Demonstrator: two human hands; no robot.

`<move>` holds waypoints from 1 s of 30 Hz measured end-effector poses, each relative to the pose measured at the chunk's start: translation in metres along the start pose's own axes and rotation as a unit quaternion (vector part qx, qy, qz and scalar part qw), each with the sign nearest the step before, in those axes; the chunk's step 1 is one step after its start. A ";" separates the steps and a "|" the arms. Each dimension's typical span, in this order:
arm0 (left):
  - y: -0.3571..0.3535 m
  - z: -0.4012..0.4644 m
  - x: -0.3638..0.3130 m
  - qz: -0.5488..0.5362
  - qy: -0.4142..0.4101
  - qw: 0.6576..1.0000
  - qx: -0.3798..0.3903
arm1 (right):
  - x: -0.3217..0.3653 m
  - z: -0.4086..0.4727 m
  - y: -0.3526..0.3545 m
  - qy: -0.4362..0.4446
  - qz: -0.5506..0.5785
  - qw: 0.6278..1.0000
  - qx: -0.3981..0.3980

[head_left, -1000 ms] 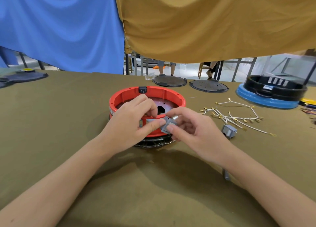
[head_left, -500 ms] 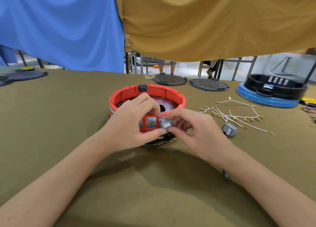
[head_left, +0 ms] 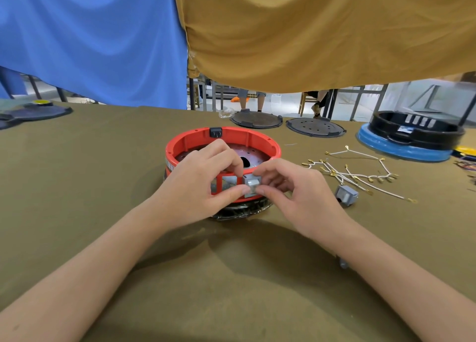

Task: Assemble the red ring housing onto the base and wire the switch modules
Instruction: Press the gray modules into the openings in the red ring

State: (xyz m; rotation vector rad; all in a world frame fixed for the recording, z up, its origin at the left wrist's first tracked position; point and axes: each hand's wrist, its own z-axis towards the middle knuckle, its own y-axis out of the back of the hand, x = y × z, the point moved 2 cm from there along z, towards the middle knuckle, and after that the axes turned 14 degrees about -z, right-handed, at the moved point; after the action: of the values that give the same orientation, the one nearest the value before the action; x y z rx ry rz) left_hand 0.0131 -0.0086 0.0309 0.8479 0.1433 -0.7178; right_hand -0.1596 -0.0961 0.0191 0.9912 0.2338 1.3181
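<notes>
An assembly workshop: a cloth-covered workbench (head_left: 77,187) strewn with terminal-tipped wires (head_left: 360,171), round black covers (head_left: 257,120) and spare housings (head_left: 412,135), screened by hanging cloth sheets (head_left: 309,32).

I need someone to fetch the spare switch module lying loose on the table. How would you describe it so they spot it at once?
Start at the red ring housing in the middle of the olive table, then look to its right, past the right hand. Beside the near end of the white wires lies the spare switch module: a small grey box, the only blocky thing among thin leads.
</notes>
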 end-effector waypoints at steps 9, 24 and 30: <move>-0.004 0.001 0.002 0.028 0.048 0.998 -0.029 | -0.009 0.008 0.007 0.007 -0.103 0.994 -0.047; -0.005 0.003 -0.001 0.064 0.095 0.993 0.003 | -0.017 0.014 0.001 -0.011 -0.085 0.993 0.080; -0.006 0.004 -0.002 0.083 0.116 0.990 0.001 | -0.019 0.019 0.002 -0.012 -0.084 0.990 0.109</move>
State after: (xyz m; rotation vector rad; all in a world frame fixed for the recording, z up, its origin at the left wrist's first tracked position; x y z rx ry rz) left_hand 0.0068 -0.0128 0.0305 0.9320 0.2770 -0.4626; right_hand -0.1544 -0.1213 0.0247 1.1445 0.4419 1.1429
